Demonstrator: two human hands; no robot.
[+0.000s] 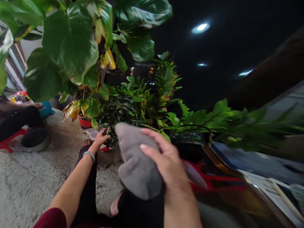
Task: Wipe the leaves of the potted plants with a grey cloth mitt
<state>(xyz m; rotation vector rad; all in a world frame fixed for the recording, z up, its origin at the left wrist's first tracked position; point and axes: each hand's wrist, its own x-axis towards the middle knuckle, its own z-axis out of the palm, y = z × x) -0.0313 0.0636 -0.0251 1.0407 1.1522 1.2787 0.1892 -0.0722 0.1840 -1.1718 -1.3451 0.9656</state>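
A crumpled grey cloth [137, 161] hangs from my right hand [166, 155], with the thumb and fingers closed on its upper right side. Further out, my left hand [101, 140], a bangle at its wrist, reaches to the edge of a dark-leaved potted plant [117, 109]. Its thumb and fingers close around a small dark leaf [109, 131]; the fingertips are partly hidden. The cloth is in front of the plant's lower part and is apart from my left hand.
A large-leaved plant [68, 41] with some yellowed leaves rises at upper left from a red pot [85, 121]. Another person's leg [21, 118] and a grey basin [35, 140] are at left. Leafy stems [209, 117] stretch right, above a cluttered surface [266, 183].
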